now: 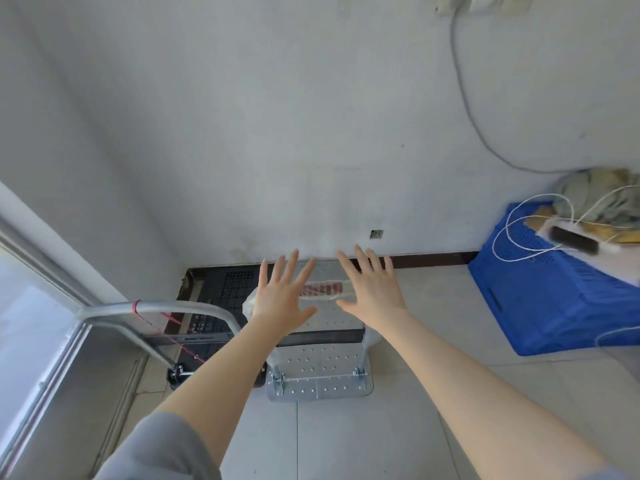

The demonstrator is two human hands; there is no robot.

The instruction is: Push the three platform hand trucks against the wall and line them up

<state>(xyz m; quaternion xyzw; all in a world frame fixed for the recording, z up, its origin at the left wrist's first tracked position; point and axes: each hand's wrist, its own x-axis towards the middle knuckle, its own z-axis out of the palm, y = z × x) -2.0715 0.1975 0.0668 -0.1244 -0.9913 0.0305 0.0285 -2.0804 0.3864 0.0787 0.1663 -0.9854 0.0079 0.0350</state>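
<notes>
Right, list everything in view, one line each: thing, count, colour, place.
black hand truck: one, black deck, silver handle, left corner by the wall.
silver hand truck: one, silver perforated deck, right of the black one, front end at the wall.
crate: one, blue, right by the wall, clutter on top.
cable: one, grey, hanging down the wall.
window: one, far left.
left hand: open, fingers spread, over the trucks.
right hand: open, fingers spread, alongside it.
</notes>
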